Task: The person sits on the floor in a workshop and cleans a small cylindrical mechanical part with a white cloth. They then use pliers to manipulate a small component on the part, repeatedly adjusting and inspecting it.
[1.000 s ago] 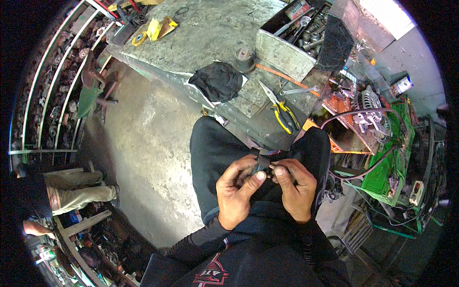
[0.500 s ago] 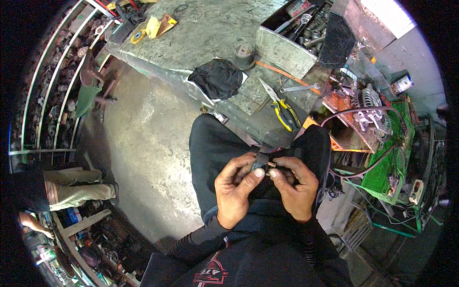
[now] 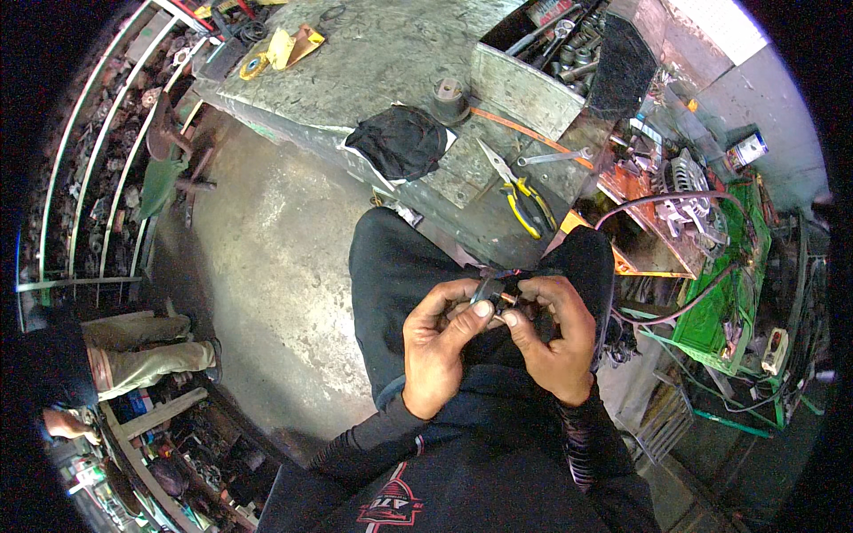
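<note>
Above my lap, my left hand [image 3: 442, 342] pinches a small dark part [image 3: 487, 290] between thumb and fingers. It looks like a black housing with a copper-coloured piece [image 3: 508, 299] sticking out on its right side; its exact kind I cannot make out. My right hand [image 3: 557, 338] is closed at that copper-coloured end, thumb and fingertips together around it. The fingers hide much of the part. Beyond my knees, pliers [image 3: 517, 195] with yellow-and-black handles lie on the bench [image 3: 355, 80], beside a combination wrench [image 3: 555, 157] and a black cloth [image 3: 397, 143].
A metal toolbox [image 3: 524, 84] full of sockets and wrenches stands at the back right. An alternator [image 3: 686, 200] sits near a green crate [image 3: 711, 320], with a hose looping past. Yellow tape [image 3: 254, 67] lies far left on the bench. Another person [image 3: 147, 355] stands at the left by shelves.
My right hand has shifted slightly right, and its fingers have lifted a little, showing more of the copper-coloured end. The left hand keeps its hold.
</note>
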A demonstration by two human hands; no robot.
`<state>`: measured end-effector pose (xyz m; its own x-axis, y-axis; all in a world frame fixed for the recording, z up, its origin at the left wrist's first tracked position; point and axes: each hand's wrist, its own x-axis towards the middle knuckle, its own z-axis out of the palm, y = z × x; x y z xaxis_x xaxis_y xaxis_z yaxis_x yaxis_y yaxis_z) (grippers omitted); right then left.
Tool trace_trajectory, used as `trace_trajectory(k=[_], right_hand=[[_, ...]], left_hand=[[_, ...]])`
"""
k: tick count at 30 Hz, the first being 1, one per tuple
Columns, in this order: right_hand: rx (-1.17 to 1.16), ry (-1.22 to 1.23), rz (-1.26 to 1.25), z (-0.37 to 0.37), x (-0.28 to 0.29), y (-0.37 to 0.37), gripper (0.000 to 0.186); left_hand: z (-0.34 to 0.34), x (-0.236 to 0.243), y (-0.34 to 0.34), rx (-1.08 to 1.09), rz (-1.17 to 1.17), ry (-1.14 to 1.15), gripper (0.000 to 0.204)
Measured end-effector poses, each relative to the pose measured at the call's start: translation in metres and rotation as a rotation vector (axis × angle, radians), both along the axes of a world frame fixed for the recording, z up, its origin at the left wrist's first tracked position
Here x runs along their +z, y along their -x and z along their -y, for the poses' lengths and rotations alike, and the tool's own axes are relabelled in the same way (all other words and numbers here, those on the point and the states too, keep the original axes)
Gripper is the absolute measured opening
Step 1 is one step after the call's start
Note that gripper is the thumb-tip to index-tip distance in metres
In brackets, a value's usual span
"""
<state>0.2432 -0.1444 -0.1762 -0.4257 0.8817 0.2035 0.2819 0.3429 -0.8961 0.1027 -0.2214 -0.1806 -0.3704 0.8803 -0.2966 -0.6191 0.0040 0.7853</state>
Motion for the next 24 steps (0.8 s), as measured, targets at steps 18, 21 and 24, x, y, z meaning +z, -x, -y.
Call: trace_trajectory(k=[18, 21, 24], right_hand=[[0.135, -0.066, 0.105, -0.005, -0.006, -0.007, 0.025], [0.098, -0.227, 0.139, -0.004, -0.008, -0.008, 0.029], [0.143, -0.352, 0.185, -0.006, -0.013, -0.011, 0.032]], left_hand=[[0.000, -0.004, -0.002, -0.013, -0.085, 0.018, 0.023], [0.000, -0.004, -0.001, -0.020, -0.046, 0.030, 0.022], [0.001, -0.003, -0.003, -0.027, -0.057, 0.008, 0.023]])
